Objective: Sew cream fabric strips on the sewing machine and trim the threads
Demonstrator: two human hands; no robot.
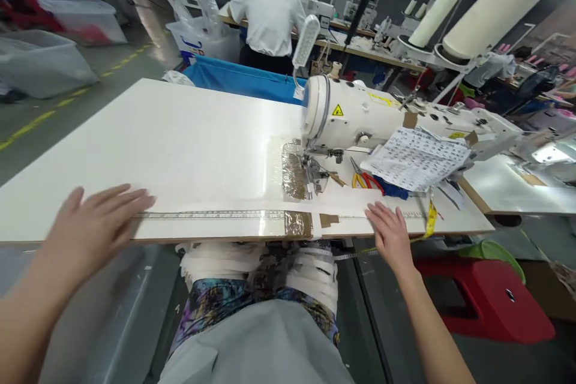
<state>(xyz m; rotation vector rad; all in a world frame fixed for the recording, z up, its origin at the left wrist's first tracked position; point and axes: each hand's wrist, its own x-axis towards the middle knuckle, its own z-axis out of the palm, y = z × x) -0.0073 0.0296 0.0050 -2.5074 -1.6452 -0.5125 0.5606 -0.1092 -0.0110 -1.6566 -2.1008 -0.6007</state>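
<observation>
My left hand is at the front left of the white table, fingers stretched out and slightly blurred, by the end of a ruler tape stuck along the front edge. Further right, my right hand lies on the front edge with its fingers extended flat. Between the hands, brown tape covers part of the edge. A pale band seems to run across the white surface between them, but I cannot make out whether any cloth lies under my fingers. The sewing machine stands behind, its needle area nearer my right hand.
Snips, a written paper sheet and a yellow tape measure are at the right. A red stool stands below. Behind the table are a blue cloth bin and a seated person. Plastic tubs line the left.
</observation>
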